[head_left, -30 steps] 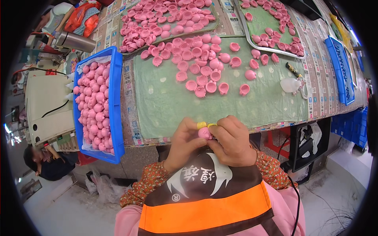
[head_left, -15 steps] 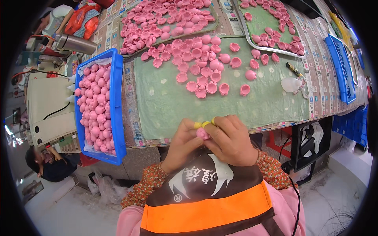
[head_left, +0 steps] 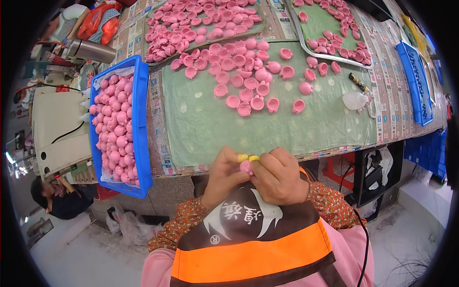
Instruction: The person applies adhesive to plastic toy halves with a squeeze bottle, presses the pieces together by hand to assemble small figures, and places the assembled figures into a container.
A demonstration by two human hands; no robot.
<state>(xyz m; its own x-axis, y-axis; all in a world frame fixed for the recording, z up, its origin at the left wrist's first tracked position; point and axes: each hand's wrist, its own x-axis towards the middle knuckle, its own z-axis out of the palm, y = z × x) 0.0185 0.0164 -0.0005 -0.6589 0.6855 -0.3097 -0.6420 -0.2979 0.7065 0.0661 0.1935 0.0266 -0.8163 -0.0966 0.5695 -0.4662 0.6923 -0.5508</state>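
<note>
A small round pink plastic figure (head_left: 246, 167) is pinched between both hands in front of my apron, at the table's near edge. My left hand (head_left: 224, 176) is closed on it from the left, its yellow-wrapped fingertip behind the piece. From the right my right hand (head_left: 280, 177) is closed on the same piece, with yellow tape on a finger. Fingers hide part of the figure. Beyond my hands, loose pink half-shells (head_left: 244, 109) lie on the green mat (head_left: 205, 138), hollow sides mostly up; a few rounded ones sit among them.
To the left stands a blue bin (head_left: 142, 124) of round pink pieces (head_left: 114, 126). Two trays of pink shells lie at the back, one with a metal rim (head_left: 334, 58). A white bottle (head_left: 353, 101) is at right, and a blue tray (head_left: 415, 86) farther right.
Both hands have shifted slightly and still grip the pink figure. My right hand's fingers have curled in more. The view has moved a little; the shells on the mat look unchanged.
</note>
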